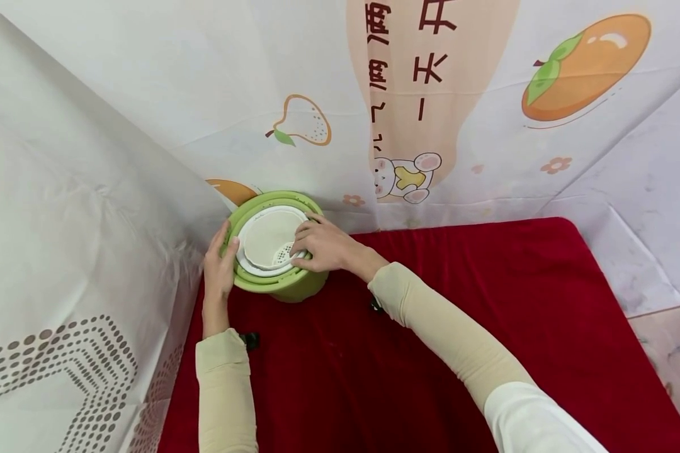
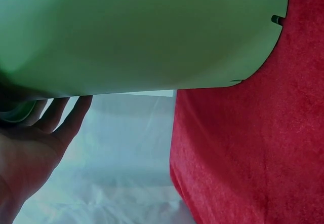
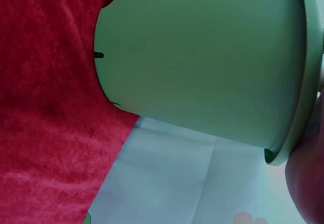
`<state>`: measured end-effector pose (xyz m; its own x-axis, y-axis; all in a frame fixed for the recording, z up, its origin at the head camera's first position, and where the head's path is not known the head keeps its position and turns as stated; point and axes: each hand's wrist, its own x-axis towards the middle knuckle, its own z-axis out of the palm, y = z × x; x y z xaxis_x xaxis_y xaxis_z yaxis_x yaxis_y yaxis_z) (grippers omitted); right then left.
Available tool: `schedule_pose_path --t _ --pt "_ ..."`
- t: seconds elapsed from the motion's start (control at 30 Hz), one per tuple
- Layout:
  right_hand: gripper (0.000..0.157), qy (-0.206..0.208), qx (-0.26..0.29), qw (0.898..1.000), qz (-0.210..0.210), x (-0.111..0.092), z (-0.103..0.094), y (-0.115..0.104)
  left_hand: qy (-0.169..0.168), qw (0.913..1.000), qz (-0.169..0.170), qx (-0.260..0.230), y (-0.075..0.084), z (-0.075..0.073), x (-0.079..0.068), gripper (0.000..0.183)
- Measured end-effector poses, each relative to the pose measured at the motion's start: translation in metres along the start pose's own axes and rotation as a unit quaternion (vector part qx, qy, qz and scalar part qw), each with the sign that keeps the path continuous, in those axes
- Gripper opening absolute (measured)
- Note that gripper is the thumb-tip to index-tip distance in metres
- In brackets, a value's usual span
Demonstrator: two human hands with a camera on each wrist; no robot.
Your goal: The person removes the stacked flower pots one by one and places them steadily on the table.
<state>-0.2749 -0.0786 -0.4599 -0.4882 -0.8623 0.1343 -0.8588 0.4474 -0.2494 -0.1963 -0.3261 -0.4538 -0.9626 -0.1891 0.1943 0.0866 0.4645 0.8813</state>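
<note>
A green flowerpot (image 1: 296, 288) stands upright at the back left of the red-covered table. White pots sit nested inside it; the innermost white pot (image 1: 269, 234) shows a patch of small holes low on its inside. My left hand (image 1: 220, 270) holds the green rim from the left, thumb over the edge and fingers outside. In the left wrist view its fingers (image 2: 66, 125) lie along the pot's outer wall. With curled fingers my right hand (image 1: 327, 244) pinches the white rim on the right side. Only part of that hand (image 3: 305, 181) shows in the right wrist view.
A red velvet cloth (image 1: 430, 327) covers the table. Behind the pot hangs a white printed curtain (image 1: 317, 56) with fruit drawings and writing. Another pale sheet (image 1: 79, 189) closes off the left side, near my left hand.
</note>
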Motion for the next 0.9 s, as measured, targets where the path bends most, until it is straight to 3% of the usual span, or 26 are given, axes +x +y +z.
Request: schedule_pose_path --t 0.17,0.47,0.73,0.9 --pt "0.026 0.007 0.014 1.000 0.007 0.000 0.000 0.001 0.003 1.0000 -0.002 0.005 0.000 0.000 0.002 0.051" --pt "0.022 0.019 0.060 0.998 0.018 0.000 0.000 -0.001 0.005 0.9999 -0.009 0.013 -0.039 0.000 0.011 0.051" --pt "0.020 0.058 0.092 0.994 0.026 -0.001 0.001 -0.004 0.010 0.9999 -0.007 0.000 -0.040 0.000 0.011 0.051" --pt "0.018 0.107 0.111 0.988 0.027 -0.002 0.006 -0.005 0.009 0.9998 -0.016 0.010 -0.041 0.000 0.010 0.051"
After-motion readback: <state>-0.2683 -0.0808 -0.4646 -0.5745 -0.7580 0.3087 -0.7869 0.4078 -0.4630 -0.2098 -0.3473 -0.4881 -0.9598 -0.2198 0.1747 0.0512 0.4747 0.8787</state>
